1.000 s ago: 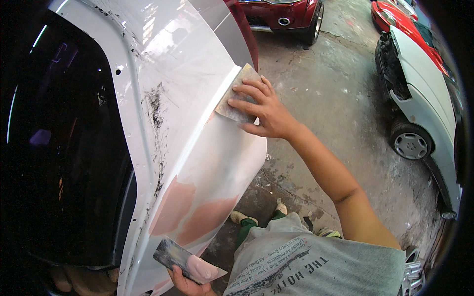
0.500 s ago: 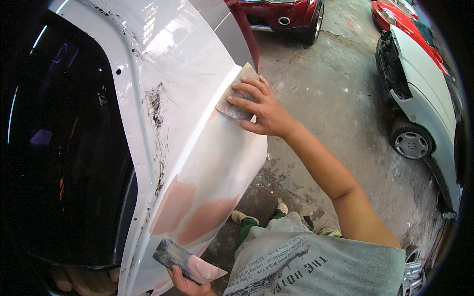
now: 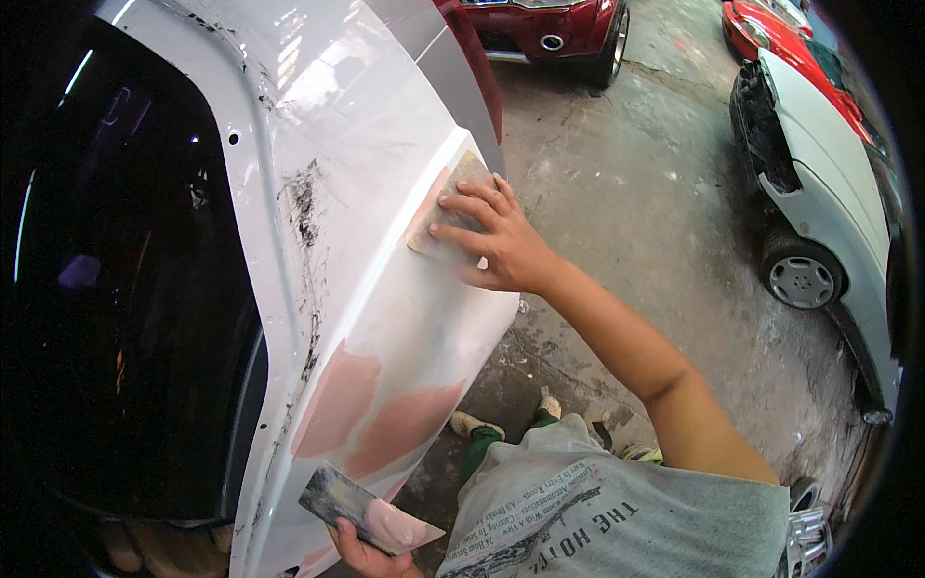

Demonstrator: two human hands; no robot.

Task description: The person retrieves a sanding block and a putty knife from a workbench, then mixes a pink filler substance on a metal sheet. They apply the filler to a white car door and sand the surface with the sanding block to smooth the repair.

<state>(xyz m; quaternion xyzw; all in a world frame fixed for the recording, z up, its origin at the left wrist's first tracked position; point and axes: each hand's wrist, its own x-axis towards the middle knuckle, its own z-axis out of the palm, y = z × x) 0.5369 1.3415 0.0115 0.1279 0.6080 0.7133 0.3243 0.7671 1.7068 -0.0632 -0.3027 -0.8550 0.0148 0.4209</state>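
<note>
Fingers spread over its face, my right hand [image 3: 506, 246] presses a flat, greyish-tan filler spreader [image 3: 468, 170] against the white car body panel [image 3: 424, 318]. A fresh pink streak of body filler [image 3: 428, 204] shows along the crease beside the spreader's edge. Low in the view, my left hand [image 3: 366, 557] grips a flat metal plate [image 3: 332, 489], partly covered by the fingers. On that plate sits a smooth lump of pink filler [image 3: 393, 526]. Two larger pink filler patches [image 3: 337, 400] lie on the panel between my hands.
Left of the panel is a dark window opening [image 3: 135, 289] with a scuffed white frame. A dark red car [image 3: 559, 29] stands beyond. On the right are a white car [image 3: 833, 164] without its front parts and a red car [image 3: 761, 34]. Wheel rims [image 3: 807, 539] lie lower right.
My right hand has drawn the spreader down and slightly left along the panel, and a pink streak now shows above it by the crease. My left hand and the plate have stayed put.
</note>
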